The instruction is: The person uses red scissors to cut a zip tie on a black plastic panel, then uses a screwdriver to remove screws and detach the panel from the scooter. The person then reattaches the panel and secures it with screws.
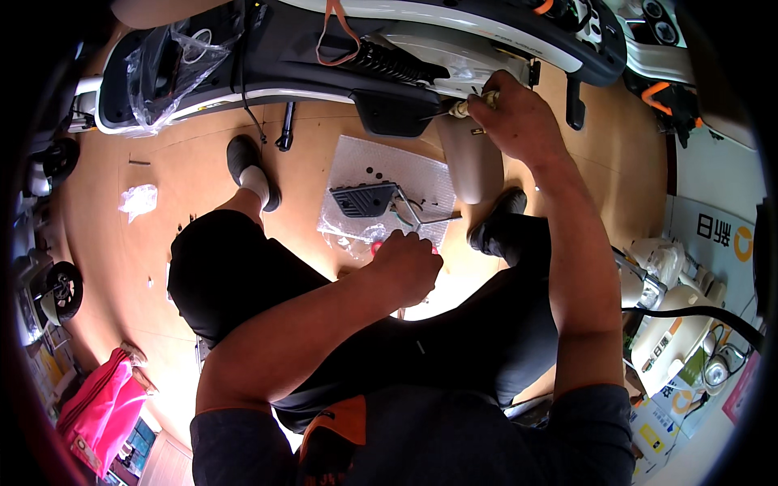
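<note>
And there's the right hand, up against the black-and-white plastic-bodied scooter, its grip closed firmly around a screwdriver with a yellowish, rounded handle. Fingers wrap the handle while the thin dark shaft sticks out free, a hold that looks chosen for twisting and steering at once. And which way does it point? Tip to the person's left, dipping slightly back toward them; the long axis lies nearly crosswise, roughly along the scooter's flank. The tip sits right by the edge of the black angular plastic panel; whether it touches, I can't tell from here.

Down to the left hand, in front of the lap, fingers folded into a fist. Is anything inside? Can't tell; a red bit peeks out just beside it.

Below, on the tan floor, a clear bubble-wrap sheet carries the black ribbed plate, small black discs and a silver branching metal wrench, probably gathered there to stay within reach and unscratched.
</note>
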